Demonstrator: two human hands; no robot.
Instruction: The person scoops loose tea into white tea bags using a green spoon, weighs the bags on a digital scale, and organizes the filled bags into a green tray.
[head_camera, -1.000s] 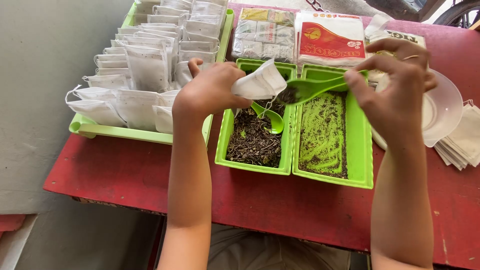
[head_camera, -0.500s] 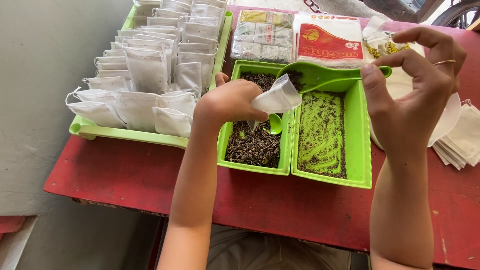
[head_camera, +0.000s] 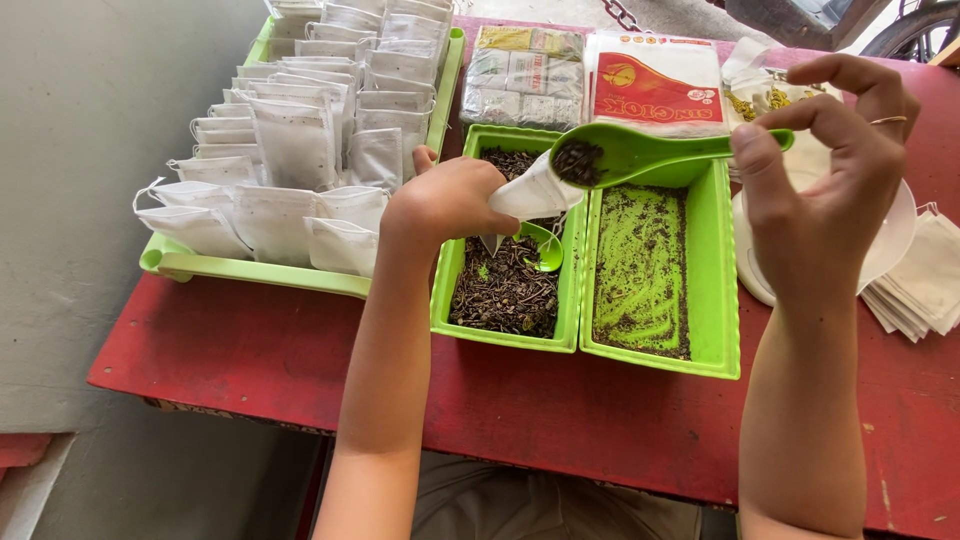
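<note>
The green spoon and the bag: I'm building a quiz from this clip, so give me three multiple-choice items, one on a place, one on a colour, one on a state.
1. Where is the bowl of the green spoon?
A. at the mouth of the small white bag
B. flat on the red table
C. inside the white bowl

2. What colour is the tray of filled bags on the left?
A. white
B. light green
C. red

3. What is the state of the spoon's bowl?
A. empty
B. full of water
C. loaded with dark dried leaves

Answers:
1 A: the right hand holds the spoon by its handle, tipped against the bag that the left hand holds.
2 B: its rim is light green, like the two tubs.
3 C: a dark heap sits in it.
</note>
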